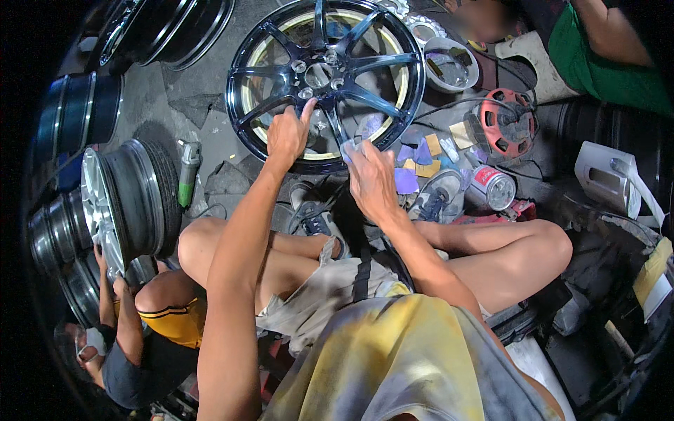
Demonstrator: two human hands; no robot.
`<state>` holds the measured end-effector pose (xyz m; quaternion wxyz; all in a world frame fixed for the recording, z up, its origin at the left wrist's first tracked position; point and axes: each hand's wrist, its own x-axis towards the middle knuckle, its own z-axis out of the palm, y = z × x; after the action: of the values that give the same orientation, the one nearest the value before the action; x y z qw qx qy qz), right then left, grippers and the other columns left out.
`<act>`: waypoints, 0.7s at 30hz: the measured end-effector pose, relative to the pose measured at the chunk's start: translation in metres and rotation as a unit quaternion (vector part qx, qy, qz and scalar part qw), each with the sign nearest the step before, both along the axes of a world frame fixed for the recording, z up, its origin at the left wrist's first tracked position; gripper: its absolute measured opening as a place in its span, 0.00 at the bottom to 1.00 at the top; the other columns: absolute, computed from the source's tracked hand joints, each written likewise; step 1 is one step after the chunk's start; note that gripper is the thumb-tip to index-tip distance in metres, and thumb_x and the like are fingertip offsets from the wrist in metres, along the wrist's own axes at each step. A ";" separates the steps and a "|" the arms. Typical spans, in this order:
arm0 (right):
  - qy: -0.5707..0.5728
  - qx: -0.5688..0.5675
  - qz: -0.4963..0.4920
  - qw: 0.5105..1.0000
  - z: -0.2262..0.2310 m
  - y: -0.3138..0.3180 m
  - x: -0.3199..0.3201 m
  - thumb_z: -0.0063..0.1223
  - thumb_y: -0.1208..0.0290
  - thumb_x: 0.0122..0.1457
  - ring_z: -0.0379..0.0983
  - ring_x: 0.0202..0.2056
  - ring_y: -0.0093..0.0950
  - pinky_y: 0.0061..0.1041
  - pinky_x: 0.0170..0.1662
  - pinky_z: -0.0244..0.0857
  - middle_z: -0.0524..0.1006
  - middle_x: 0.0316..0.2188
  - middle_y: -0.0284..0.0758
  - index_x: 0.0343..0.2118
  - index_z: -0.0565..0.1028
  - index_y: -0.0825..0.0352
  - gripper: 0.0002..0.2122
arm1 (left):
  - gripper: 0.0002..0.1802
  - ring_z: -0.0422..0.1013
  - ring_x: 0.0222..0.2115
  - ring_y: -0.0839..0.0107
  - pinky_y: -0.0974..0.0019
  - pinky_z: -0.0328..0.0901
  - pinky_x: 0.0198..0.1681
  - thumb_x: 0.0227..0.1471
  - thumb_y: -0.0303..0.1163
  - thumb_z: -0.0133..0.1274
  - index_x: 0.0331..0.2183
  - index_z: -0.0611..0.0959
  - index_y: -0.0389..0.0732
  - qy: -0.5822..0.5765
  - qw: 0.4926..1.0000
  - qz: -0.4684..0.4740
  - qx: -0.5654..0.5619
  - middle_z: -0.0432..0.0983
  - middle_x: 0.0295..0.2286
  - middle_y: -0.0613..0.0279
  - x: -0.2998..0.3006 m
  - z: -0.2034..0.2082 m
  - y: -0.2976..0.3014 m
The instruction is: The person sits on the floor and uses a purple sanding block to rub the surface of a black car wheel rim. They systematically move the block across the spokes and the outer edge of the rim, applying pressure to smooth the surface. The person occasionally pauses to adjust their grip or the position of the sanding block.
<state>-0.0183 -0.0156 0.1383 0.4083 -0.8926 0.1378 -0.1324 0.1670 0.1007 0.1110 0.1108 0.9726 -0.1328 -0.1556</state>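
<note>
A dark, glossy alloy wheel rim (354, 64) with several spokes lies before me. My left hand (286, 135) is closed on a near spoke, its thumb stretched toward the hub. Its fingertips are partly hidden. Beside it, my right hand (373, 174) pinches a small pale purple piece of sandpaper (348, 149) against the near part of the rim, where a spoke meets the outer lip. Purple sandpaper pieces (406, 180) and tan ones (427, 169) are scattered on the floor to the right of that hand.
A white tub (451, 64) stands right of the rim, near a red cable reel (504, 123) and a can (493, 188). An angle grinder (188, 174) lies at left. Another person (144, 351) handles a silver wheel (123, 200); a person in green (604, 63) sits far right.
</note>
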 end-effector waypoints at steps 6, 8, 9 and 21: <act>-0.052 -0.048 0.004 0.997 -0.006 -0.010 0.027 0.53 0.81 0.53 0.71 0.38 0.40 0.40 0.39 0.56 0.69 0.32 0.40 0.38 0.74 0.67 0.09 | 0.44 0.74 0.39 0.32 0.41 0.68 0.46 0.60 0.66 0.41 0.36 0.82 0.26 -0.008 1.000 -0.005 -0.014 0.77 0.34 0.27 0.003 0.003 -0.004; -0.028 -0.047 0.020 0.998 -0.003 -0.005 0.011 0.54 0.81 0.52 0.71 0.39 0.39 0.39 0.39 0.57 0.69 0.33 0.40 0.38 0.73 0.68 0.10 | 0.43 0.74 0.39 0.32 0.41 0.68 0.46 0.60 0.66 0.41 0.35 0.82 0.26 -0.008 1.000 -0.003 -0.013 0.78 0.33 0.27 -0.001 0.001 0.000; -0.033 -0.061 0.030 0.997 -0.004 -0.008 0.013 0.54 0.81 0.51 0.71 0.39 0.39 0.39 0.40 0.57 0.70 0.33 0.40 0.38 0.73 0.68 0.10 | 0.43 0.74 0.39 0.32 0.41 0.68 0.45 0.60 0.66 0.41 0.35 0.82 0.27 -0.003 1.000 0.000 -0.005 0.78 0.33 0.27 0.000 -0.001 0.000; -0.043 -0.211 0.115 0.970 -0.005 -0.017 0.029 0.51 0.78 0.54 0.71 0.39 0.36 0.36 0.41 0.59 0.71 0.35 0.38 0.42 0.76 0.70 0.12 | 0.45 0.76 0.39 0.36 0.43 0.71 0.44 0.60 0.67 0.41 0.35 0.83 0.27 0.007 0.999 0.003 -0.036 0.79 0.34 0.30 0.002 0.005 -0.003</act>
<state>0.0110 -0.0327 0.1332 0.2292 -0.9618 -0.0144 -0.1491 0.1689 0.0981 0.1162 0.1476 0.9671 -0.1348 -0.1575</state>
